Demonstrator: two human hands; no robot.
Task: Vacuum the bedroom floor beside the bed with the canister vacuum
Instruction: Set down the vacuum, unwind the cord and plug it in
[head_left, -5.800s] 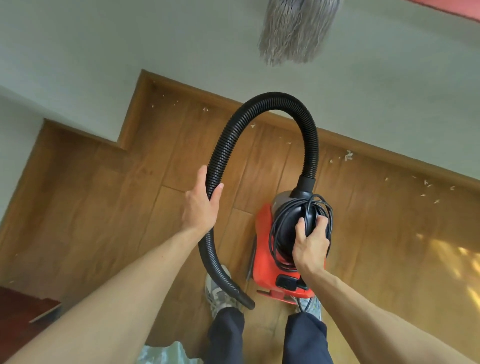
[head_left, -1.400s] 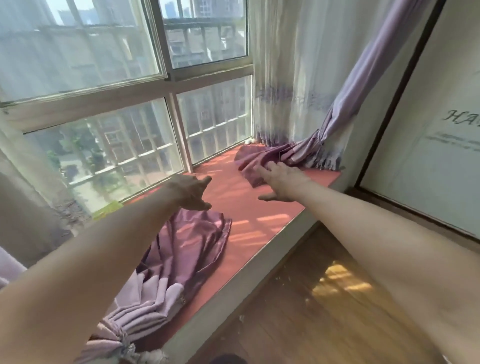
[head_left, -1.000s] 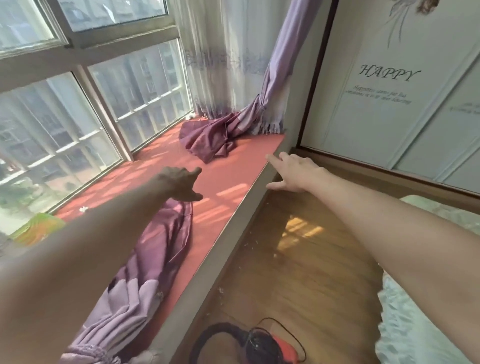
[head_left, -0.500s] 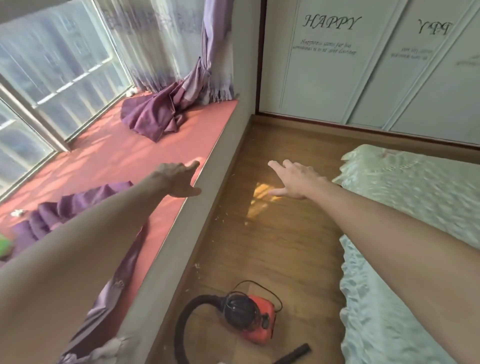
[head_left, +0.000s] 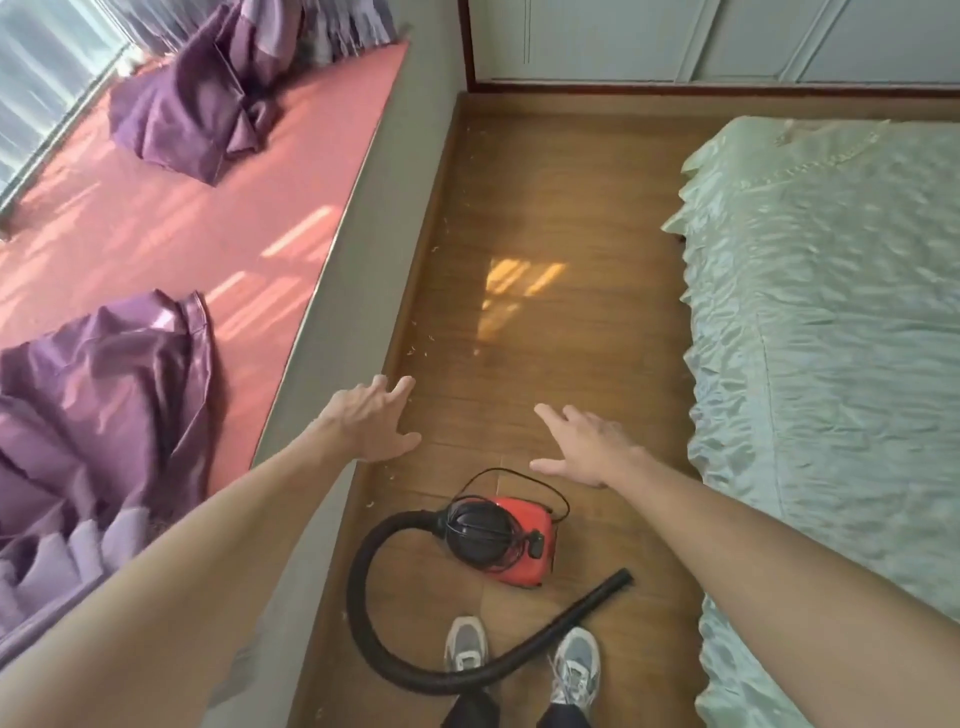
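A red canister vacuum (head_left: 522, 551) with a black top and its cord wound on it sits on the wooden floor (head_left: 524, 218) between the window ledge and the bed (head_left: 826, 322). Its black ribbed hose (head_left: 363, 618) loops left and back across the floor in front of my shoes, ending near the bed side. My left hand (head_left: 371, 421) and my right hand (head_left: 584, 444) are stretched forward above the floor, fingers spread, holding nothing and apart from the vacuum. Small pale scraps (head_left: 418, 345) lie along the ledge's foot.
A raised red-topped window ledge (head_left: 358, 218) runs along the left, with purple curtains (head_left: 104, 395) heaped on it. The bed's pale green ruffled cover hangs on the right. White wardrobe doors (head_left: 675, 41) close off the far end of the floor strip.
The view has swung from the window down to the floor strip. Both hands have stayed spread and empty. The vacuum and its hose now lie on the floor, out of my hands.
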